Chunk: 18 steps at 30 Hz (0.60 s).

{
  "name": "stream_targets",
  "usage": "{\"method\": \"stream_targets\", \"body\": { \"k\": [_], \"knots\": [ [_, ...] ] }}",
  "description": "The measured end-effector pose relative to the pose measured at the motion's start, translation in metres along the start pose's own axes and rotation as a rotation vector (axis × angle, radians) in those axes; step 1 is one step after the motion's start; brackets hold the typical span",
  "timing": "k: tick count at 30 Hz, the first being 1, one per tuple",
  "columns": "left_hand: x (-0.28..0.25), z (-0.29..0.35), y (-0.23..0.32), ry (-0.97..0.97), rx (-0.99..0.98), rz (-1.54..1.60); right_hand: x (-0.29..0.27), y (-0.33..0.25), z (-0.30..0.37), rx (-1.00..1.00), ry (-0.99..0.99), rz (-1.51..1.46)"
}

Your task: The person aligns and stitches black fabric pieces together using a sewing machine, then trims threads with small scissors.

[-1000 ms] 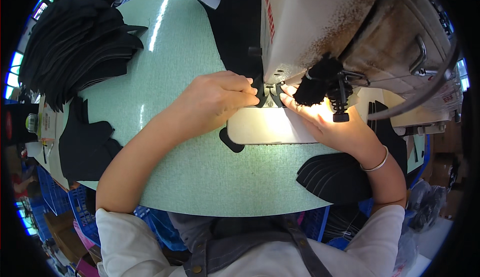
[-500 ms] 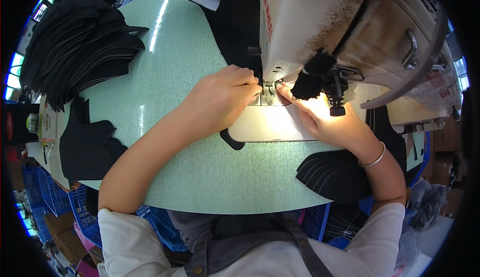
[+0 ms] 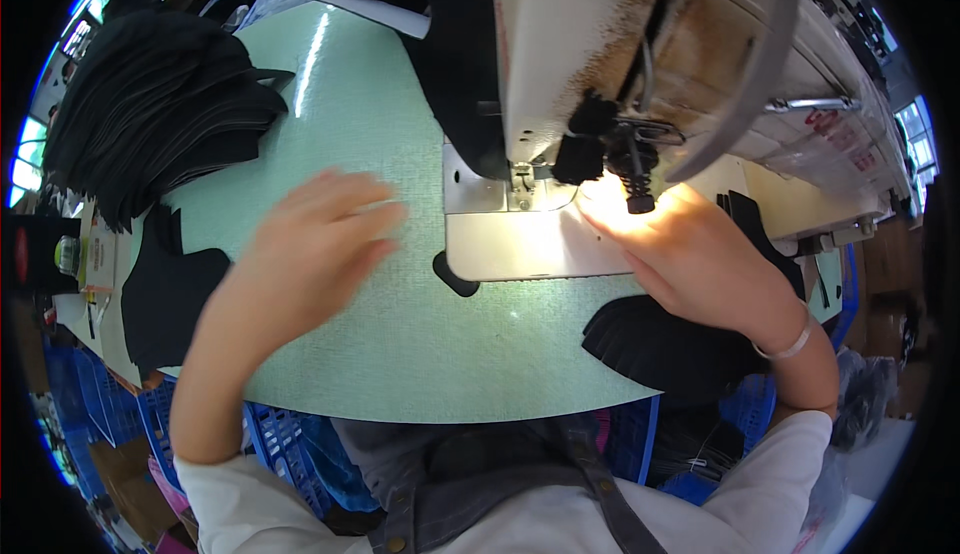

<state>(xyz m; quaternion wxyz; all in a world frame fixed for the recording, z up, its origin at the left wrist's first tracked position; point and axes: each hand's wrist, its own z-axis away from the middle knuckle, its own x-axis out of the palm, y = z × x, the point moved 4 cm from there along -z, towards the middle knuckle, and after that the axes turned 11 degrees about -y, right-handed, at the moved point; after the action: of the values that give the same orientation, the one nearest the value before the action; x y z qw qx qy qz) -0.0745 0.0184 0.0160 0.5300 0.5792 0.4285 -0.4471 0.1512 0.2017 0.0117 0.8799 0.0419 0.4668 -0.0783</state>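
At the sewing machine (image 3: 600,74), the right hand (image 3: 690,264) rests flat by the needle (image 3: 522,179), holding nothing; the blurred left hand (image 3: 320,244) hovers open over the table (image 3: 400,354). Black pieces (image 3: 150,124) sit stacked far left, unsewn.

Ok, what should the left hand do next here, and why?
Probably reach for a fresh black piece from the stack. The left hand is blurred, open and empty over the green table, away from the needle, while the right hand rests on the lit plate, which looks bare.
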Motion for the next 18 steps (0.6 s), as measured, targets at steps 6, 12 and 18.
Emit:
{"method": "stream_targets", "body": {
  "k": [6, 12, 18],
  "knots": [
    [-0.039, 0.187, -0.073, -0.194, -0.827, -0.189, 0.029, 0.004, 0.112, 0.103, 0.204, -0.302],
    [-0.01, 0.259, -0.097, -0.045, -0.739, -0.128, 0.092, -0.001, 0.141, 0.379, 0.249, -0.301],
    [-0.008, 0.264, -0.093, -0.083, -0.658, -0.308, 0.099, 0.016, 0.152, 0.268, 0.355, -0.454]
  ]
}}
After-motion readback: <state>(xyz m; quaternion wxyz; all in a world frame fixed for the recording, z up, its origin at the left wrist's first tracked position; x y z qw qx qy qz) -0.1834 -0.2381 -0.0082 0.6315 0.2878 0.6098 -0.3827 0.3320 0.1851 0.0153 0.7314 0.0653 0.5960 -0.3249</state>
